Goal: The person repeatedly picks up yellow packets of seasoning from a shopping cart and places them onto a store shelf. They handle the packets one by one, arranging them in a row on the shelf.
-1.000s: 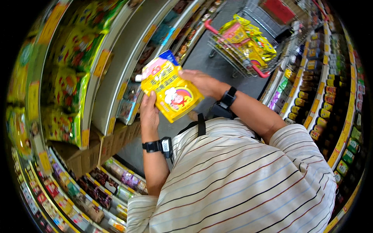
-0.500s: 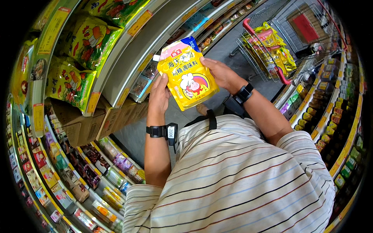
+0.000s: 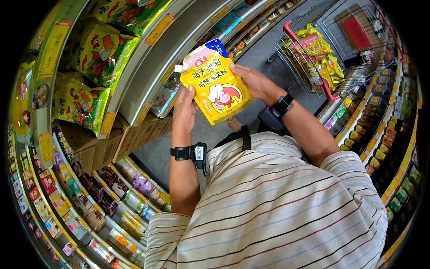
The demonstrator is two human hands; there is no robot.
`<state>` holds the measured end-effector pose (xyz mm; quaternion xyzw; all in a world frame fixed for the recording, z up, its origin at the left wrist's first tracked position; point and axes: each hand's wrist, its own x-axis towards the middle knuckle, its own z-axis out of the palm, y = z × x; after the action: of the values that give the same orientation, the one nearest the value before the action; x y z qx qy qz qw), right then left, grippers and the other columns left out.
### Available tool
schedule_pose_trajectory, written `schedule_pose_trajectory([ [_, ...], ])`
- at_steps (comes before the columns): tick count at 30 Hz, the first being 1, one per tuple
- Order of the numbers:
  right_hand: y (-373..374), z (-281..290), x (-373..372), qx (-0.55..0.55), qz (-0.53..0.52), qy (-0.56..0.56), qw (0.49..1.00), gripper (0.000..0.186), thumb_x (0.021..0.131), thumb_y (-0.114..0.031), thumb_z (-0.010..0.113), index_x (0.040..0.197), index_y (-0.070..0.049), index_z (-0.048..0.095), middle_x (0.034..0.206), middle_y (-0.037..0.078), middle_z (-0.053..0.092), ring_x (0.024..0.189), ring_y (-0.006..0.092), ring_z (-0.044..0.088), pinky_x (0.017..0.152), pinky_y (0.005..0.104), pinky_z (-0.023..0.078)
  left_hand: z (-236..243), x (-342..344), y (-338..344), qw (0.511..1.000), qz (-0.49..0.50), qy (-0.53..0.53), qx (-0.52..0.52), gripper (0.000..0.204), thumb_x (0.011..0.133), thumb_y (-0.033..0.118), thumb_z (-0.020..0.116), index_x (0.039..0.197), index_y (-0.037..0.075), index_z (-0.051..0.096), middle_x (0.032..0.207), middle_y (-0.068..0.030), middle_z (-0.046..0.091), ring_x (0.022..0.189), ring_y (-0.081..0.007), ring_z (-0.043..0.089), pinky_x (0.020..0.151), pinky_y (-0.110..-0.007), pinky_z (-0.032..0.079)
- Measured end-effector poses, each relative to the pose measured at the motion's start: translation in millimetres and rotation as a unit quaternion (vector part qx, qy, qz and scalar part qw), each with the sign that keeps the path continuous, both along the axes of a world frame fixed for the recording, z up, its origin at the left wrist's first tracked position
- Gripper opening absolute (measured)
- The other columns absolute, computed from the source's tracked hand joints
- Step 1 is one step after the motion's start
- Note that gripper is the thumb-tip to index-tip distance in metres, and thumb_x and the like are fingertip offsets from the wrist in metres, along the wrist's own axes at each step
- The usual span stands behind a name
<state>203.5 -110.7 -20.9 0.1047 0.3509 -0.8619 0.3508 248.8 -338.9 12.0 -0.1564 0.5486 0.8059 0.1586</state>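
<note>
Yellow pouch (image 3: 217, 87), one, glossy and spouted, tilted between left hand (image 3: 183, 107) and right hand (image 3: 256, 84). Left of both lay at least three crinkled plastic bags (image 3: 101, 51); the left hand, fingers curled, clasped the pouch's left side, the right hand, partly closed, its right; farther right stood one wire cart (image 3: 329, 93).

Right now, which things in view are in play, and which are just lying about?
In play:
- yellow pouch, held up between both hands
- left hand, at its left edge
- right hand, at its right edge

Lying about, untouched:
- shopping cart holding yellow packets
- green-and-yellow bags on the left shelf
- cardboard boxes
</note>
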Motion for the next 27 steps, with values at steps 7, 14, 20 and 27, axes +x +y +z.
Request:
schedule_pose_trajectory([
  [7,10.6,3.2,1.9,0.002,-0.015,0.01,1.0,0.047,0.101,-0.034,0.049,0.129,0.003,0.05,0.123,0.016,0.062,0.105,0.0215,0.065,0.091,0.0334,0.053,-0.5,-8.3,8.6,0.999,-0.032,-0.008,-0.008,0.046,0.097,0.026,0.06,0.133,0.001,0.049,0.121,-0.0066,0.062,0.106,-0.016,0.062,0.089,-0.03,0.05],
  [14,34.8,0.0,8.9,0.067,-0.039,0.04,0.996,0.042,0.097,-0.032,0.058,0.123,0.001,0.056,0.114,0.013,0.066,0.095,0.0185,0.066,0.081,0.0313,0.054,-9.7,-7.1,30.6,0.997,-0.063,-0.015,0.035,0.042,0.093,0.014,0.065,0.13,0.001,0.051,0.121,-0.008,0.062,0.108,-0.0159,0.06,0.091,-0.029,0.049],
  [20,180.9,30.0,12.7,0.289,-0.157,0.124,0.936,0.038,0.096,-0.029,0.058,0.12,0.001,0.056,0.111,0.014,0.064,0.098,0.0221,0.066,0.086,0.0334,0.055,-14.9,-10.7,46.3,0.998,-0.059,-0.033,0.021,0.041,0.093,0.016,0.065,0.129,0.001,0.052,0.121,-0.0079,0.062,0.107,-0.0152,0.061,0.091,-0.03,0.049],
  [27,356.3,-11.1,-3.0,0.512,-0.231,0.116,0.819,0.039,0.093,-0.021,0.061,0.125,-0.002,0.056,0.109,0.008,0.064,0.087,0.0153,0.065,0.074,0.0266,0.053,5.7,-12.9,82.2,1.0,-0.006,-0.01,0.006,0.042,0.096,0.016,0.061,0.132,0.0,0.049,0.125,-0.009,0.061,0.11,-0.0172,0.06,0.091,-0.03,0.049],
])
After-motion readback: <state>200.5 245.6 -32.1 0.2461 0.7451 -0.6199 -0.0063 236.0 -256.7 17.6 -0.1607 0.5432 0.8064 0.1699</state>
